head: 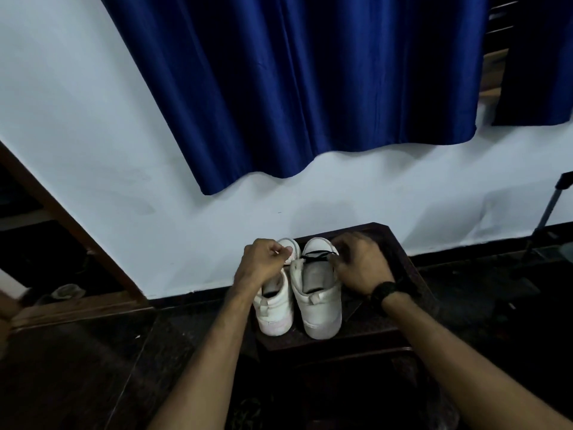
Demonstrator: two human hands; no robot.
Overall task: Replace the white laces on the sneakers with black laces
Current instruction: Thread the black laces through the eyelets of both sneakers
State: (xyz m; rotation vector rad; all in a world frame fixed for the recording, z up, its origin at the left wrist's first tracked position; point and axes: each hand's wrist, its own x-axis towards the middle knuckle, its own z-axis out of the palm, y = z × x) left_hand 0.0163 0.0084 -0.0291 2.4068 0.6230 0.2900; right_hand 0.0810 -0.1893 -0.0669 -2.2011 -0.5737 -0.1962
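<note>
I see 2 white sneakers side by side, heels toward me, toes toward the wall, on a small dark table [400, 256]. Left sneaker [276, 308] sits just beside right sneaker [319, 299], touching or nearly so. A black lace [314, 256] crosses the right sneaker near the toe end, approx. at the lowest eyelets. My left hand [263, 262] hovers over the left sneaker's front w/ fingers curled in a fist; can't tell if it pinches a lace end. My right hand [359, 263], dark watch [384, 292] on its wrist, rests at the right sneaker's outer edge, fingers bent down by the lace; grip not clear. Behind: pale wall [93, 150], blue curtain [294, 82]. Floor is dark.
</note>
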